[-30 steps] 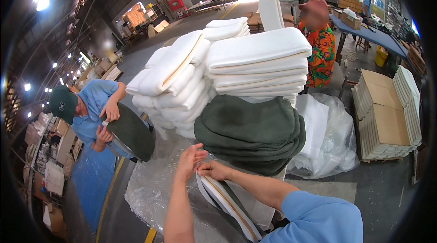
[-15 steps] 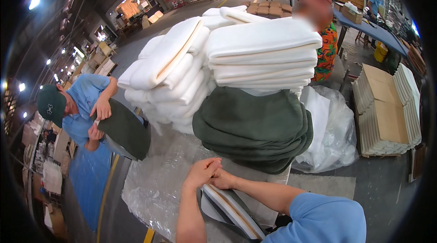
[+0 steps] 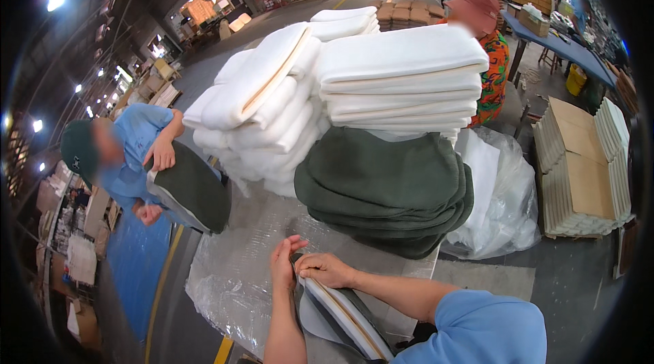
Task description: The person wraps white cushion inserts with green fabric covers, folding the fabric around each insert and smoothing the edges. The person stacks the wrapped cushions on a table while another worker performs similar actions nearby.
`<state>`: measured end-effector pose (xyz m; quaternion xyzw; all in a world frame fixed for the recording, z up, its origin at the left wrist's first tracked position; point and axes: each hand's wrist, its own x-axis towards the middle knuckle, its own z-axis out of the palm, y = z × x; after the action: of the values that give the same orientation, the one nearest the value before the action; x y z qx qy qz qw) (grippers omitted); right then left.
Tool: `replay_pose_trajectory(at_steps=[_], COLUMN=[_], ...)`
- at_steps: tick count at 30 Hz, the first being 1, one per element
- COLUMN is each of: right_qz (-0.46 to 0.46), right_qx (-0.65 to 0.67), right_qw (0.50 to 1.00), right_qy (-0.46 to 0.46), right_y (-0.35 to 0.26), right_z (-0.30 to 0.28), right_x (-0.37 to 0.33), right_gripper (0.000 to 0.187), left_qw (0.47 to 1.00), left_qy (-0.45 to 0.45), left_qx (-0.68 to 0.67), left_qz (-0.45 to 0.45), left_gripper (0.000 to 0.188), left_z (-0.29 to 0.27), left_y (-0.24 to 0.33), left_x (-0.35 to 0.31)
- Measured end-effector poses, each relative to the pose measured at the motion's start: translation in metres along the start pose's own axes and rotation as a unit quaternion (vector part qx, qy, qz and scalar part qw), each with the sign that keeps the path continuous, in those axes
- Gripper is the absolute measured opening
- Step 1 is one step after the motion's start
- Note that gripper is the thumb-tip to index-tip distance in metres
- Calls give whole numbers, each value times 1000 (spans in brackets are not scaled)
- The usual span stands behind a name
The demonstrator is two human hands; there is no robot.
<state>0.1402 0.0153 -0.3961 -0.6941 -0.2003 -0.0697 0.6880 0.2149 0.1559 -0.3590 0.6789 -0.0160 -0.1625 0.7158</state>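
In front of me is a dark green cushion cover (image 3: 315,320) with a grey underside, its long side gaping. White padding with a tan foam layer (image 3: 346,309) shows inside the gap. My right hand (image 3: 328,270) is closed on the cover's edge at its far end. My left hand (image 3: 283,265) is beside that same end, fingers stretched out and apart, its palm toward the cover. Just beyond lies a pile of dark green covers (image 3: 381,173) on the plastic-covered table (image 3: 238,255).
White folded padding stands in stacks (image 3: 402,64) behind the green pile. At left, a co-worker in a blue shirt (image 3: 139,135) handles another green cushion (image 3: 194,187). Someone in a red cap (image 3: 477,9) is behind the stacks. A clear plastic bag (image 3: 511,200) and stacked cardboard (image 3: 579,166) stand at right.
My hands, earlier together at the cover's end, have parted slightly; the left has shifted left and its fingers have spread. The co-worker's lower hand has come away from their cushion.
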Motion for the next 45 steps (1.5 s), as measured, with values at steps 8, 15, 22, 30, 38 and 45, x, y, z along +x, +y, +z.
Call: replay_pose_trajectory(at_steps=[8,15,22,30,38,45], right_qz=[15,14,-28,236,184,166], right_qx=[-25,-53,-106,31,60,72], right_qw=[1000,999,994,970,931,940], right_qy=[6,-3,-14,59,309,288], right_y=[-1,-11,-50,-105,-52,-28], right_z=[3,9,-2,-63,-67,-50], right_x=[-5,-4,-34,-241,-185,-102], right_gripper=[17,18,33,58,34,44], left_qw=[998,999,992,917,959,949], left_qy=[-52,-40,83,364,269,50], left_qx=[3,-22,78,-163,-86,255], left_qz=[-20,-10,62,30,15,-176], left_gripper=[55,45,40,28,55,66], left_z=[-6,-14,-42,-120,-111,-38], left_y=[-27,-33,-22,-37,-69,-35], left_x=[-14,-20,-27,-146,-300,-416])
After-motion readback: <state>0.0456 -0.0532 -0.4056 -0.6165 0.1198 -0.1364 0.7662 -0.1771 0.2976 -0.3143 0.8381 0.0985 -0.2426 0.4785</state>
